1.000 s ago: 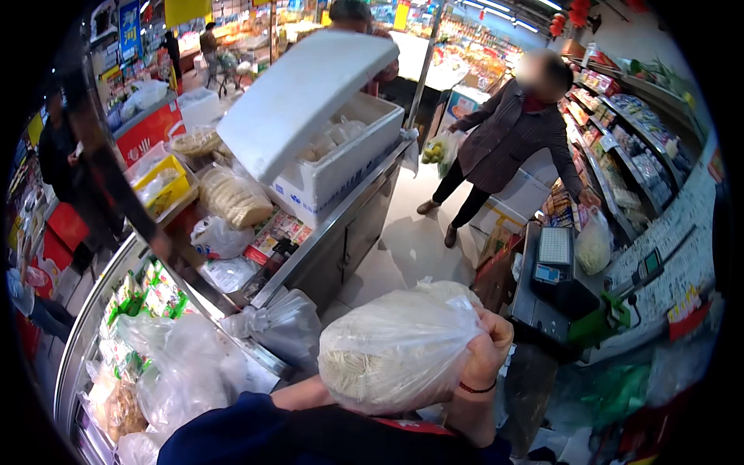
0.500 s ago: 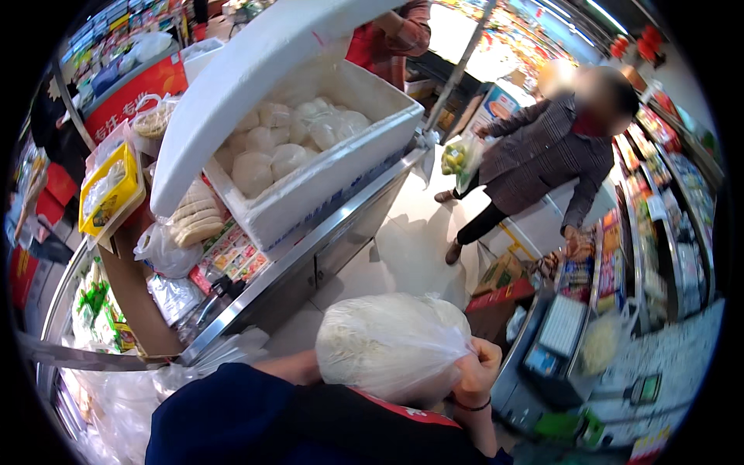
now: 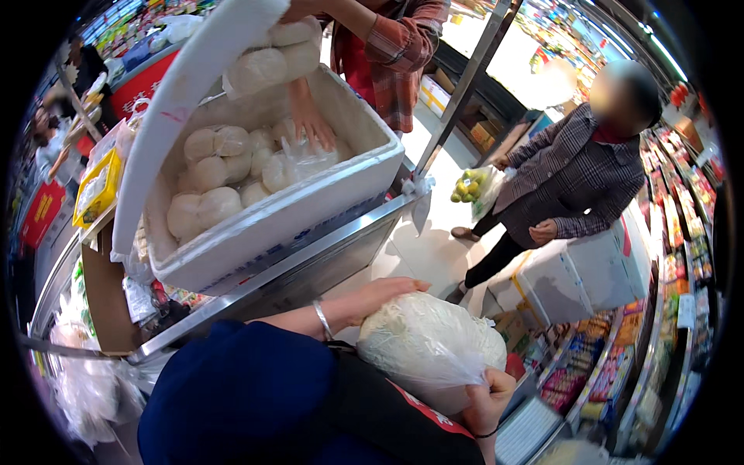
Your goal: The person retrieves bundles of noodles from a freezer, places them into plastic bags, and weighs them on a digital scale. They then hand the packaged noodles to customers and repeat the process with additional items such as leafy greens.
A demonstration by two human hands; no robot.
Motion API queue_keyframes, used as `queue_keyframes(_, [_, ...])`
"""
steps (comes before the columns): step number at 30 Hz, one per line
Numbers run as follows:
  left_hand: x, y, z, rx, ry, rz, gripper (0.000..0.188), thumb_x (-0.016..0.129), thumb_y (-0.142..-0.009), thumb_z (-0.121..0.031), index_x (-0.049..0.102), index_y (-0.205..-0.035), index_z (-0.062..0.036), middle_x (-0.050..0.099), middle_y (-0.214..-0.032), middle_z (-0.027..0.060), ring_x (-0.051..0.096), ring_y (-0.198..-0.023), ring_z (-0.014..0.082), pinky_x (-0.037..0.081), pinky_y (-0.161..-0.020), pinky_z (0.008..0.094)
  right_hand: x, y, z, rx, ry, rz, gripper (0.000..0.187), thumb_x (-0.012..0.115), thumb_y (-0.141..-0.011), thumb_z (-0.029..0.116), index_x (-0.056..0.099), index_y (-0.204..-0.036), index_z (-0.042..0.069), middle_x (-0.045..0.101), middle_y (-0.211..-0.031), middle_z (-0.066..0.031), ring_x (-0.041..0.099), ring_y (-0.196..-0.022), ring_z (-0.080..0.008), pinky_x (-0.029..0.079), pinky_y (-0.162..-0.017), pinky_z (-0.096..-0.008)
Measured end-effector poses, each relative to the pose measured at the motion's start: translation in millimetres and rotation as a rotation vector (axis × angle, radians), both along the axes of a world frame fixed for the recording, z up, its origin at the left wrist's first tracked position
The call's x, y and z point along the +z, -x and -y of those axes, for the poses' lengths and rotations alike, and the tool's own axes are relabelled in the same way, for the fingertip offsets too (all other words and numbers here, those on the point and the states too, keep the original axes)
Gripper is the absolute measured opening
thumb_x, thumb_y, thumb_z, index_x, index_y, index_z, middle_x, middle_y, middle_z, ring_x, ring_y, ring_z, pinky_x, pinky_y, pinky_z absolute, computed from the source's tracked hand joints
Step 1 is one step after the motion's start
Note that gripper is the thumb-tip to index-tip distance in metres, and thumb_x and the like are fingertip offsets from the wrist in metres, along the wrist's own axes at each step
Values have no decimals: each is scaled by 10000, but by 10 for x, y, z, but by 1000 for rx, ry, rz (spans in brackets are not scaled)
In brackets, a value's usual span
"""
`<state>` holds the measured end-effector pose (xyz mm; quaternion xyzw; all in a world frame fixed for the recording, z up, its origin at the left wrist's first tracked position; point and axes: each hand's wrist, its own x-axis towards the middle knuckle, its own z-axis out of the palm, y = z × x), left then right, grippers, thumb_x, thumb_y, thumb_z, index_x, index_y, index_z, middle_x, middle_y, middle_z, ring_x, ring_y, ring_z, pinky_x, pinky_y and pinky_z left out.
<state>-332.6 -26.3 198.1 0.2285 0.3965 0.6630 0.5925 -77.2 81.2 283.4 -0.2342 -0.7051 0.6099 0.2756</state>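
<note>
Metal counter [image 3: 333, 260]: white foam box [image 3: 279, 244] along its near edge. Clear plastic bag [image 3: 422, 341] of pale food held in air, off that edge. Left hand [image 3: 387, 297]: fingers extended, laid along bag's upper left side. Right hand [image 3: 490, 395]: fingers clenched around bag's gathered neck. Silver bangle [image 3: 321, 319], left wrist.

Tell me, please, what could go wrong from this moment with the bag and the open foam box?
The bulky plastic bag might slip or tear where the right-hand grip pinches its gathered end, though the left-hand grip rests against its other side. The tilted foam lid could perhaps drop onto the other person's hand, which reaches into the foam box.
</note>
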Motion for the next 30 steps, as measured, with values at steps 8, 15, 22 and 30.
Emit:
queue_keyframes(8, [-97,-124,-1438,294,158,-512,352,575,-951,-261,582,-1239,-60,581,-1227,79,523,-1146,149,398,-1003,303,-78,317,-1696,246,-31,-33,276,506,-678,-78,294,-533,23,359,-536,-5,320,-525,-73,203,-479,-264])
queue_keyframes(15, [-322,173,-2232,391,273,-569,370,551,-959,-280,583,-1256,-61,584,-1232,96,513,-1169,164,389,-1014,311,-79,887,-2790,296,116,92,269,509,-704,-72,339,-518,23,403,-521,14,335,-512,-51,218,-468,-250])
queue_keyframes(22, [-838,1050,-3074,511,203,-606,395,404,-1023,-282,541,-1278,-14,577,-1218,117,526,-1146,169,412,-1000,312,-424,1853,-3872,370,-174,180,294,581,-722,23,359,-529,17,330,-493,-21,306,-496,-59,247,-444,-274])
queue_keyframes(30, [-482,2262,-3486,850,32,-59,678,305,-987,-520,286,-1452,-27,359,-1467,152,354,-1342,251,280,-1114,391,-52,3521,-4496,650,-92,82,269,584,-720,70,365,-581,-1,283,-533,-78,300,-514,-78,279,-447,-299])
